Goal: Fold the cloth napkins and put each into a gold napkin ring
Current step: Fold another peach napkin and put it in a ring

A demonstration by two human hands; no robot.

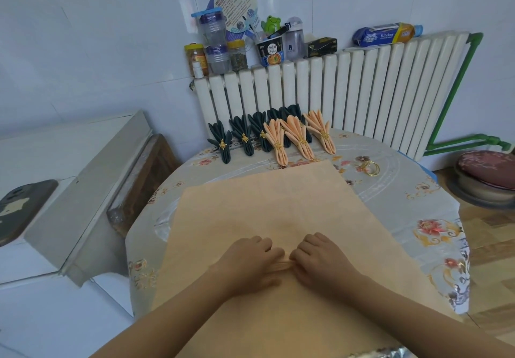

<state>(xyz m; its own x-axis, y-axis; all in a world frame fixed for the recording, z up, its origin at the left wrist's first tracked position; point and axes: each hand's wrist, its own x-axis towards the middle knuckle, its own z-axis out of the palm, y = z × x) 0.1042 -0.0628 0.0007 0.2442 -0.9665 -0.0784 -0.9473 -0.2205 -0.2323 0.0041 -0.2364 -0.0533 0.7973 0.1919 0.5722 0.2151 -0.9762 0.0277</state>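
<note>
Peach napkin: soft, limp, pleats slip | left hand, right hand pinching centre gathers | ring at 1 o'clock.

Napkin and ring count, round table.

One flat peach napkin under the fingers; two hands on it, left hand, right hand. Well beyond the fingertips: three ringed peach napkins and at least five ringed dark green napkins, the back ones overlapping, count unsure. Loose gold napkin rings far right of the fingers, two or so, tangled.
</note>
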